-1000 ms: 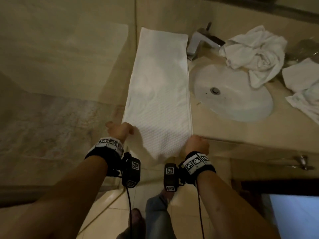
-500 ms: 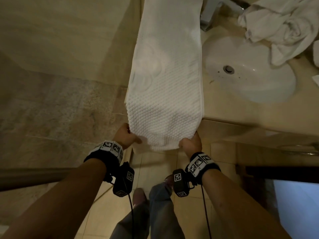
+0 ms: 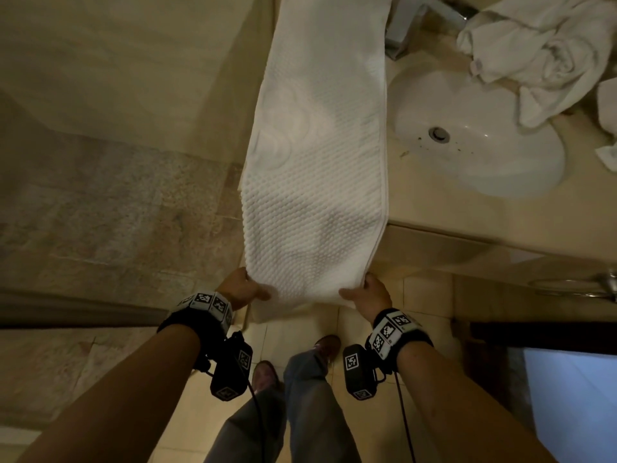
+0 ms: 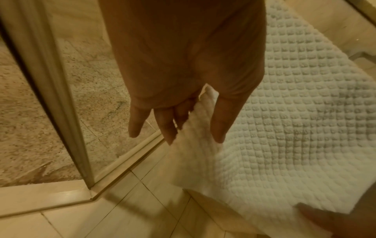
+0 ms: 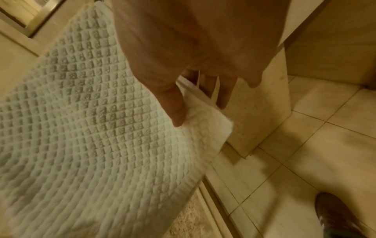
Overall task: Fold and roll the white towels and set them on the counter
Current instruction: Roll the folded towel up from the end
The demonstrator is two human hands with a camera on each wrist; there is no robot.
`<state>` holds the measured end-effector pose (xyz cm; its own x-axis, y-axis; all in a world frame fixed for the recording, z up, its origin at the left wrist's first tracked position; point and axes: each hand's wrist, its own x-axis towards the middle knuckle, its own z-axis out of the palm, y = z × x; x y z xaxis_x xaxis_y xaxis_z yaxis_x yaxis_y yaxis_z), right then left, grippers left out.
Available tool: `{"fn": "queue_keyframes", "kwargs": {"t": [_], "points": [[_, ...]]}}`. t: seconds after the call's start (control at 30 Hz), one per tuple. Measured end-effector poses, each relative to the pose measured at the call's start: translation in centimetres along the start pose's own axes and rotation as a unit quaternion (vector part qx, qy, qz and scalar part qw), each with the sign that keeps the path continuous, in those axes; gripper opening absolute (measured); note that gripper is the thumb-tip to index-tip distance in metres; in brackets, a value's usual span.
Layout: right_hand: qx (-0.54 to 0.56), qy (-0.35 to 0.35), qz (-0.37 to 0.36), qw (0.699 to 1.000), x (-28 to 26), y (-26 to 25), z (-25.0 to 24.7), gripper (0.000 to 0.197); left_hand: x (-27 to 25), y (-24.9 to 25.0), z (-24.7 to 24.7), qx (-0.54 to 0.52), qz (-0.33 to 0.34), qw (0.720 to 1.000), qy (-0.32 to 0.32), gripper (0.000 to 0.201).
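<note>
Left hand (image 3: 241,289) pinching the near left corner of the folded waffle-weave towel (image 3: 317,168), thumb on top and fingers underneath, cloth running between them in the left wrist view (image 4: 183,67). Right hand (image 3: 369,295) clamped the same way on the near right corner, thumb lying over the hem and fingers below in the right wrist view (image 5: 195,48). Towel folded into a long narrow strip, far part lying flat on the beige counter (image 3: 430,202) just left of the white sink basin (image 3: 484,135), near end hanging past the counter's front edge and held up taut between both hands. Behind the sink, at its far left rim, a chrome faucet (image 3: 405,26). At the sink's far right rim, a crumpled white towel (image 3: 541,48), one tail drooping onto the basin; further right of the sink, at the frame edge, part of another white cloth (image 3: 607,111). Left of the sink and beyond the strip, a glass shower panel (image 4: 67,104) with speckled stone floor behind it. Below the sink's counter front, pale floor tiles (image 5: 317,138), the person's trouser legs and brown shoes (image 3: 325,345).
</note>
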<state>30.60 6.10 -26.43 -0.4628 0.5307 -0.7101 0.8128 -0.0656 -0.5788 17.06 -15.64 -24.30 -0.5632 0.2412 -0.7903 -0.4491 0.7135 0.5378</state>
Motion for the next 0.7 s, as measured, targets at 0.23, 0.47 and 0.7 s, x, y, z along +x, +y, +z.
{"fn": "queue_keyframes", "kwargs": {"t": [0.23, 0.47, 0.7], "points": [[0.030, 0.043, 0.003, 0.999, -1.2, 0.6, 0.6, 0.055, -1.5, -1.0, -0.1, -0.070, -0.049, 0.996, -0.020, 0.042], [0.035, 0.054, -0.088, 0.994, -5.1, 1.2, 0.0, 0.069, -4.1, -1.0, -0.3, -0.177, -0.032, 0.984, -0.004, 0.040], [0.024, 0.046, -0.145, 0.988, -6.0, 2.0, -1.3, 0.057, -6.5, -0.8, -1.7, -0.165, 0.103, 0.980, 0.052, 0.044]]}}
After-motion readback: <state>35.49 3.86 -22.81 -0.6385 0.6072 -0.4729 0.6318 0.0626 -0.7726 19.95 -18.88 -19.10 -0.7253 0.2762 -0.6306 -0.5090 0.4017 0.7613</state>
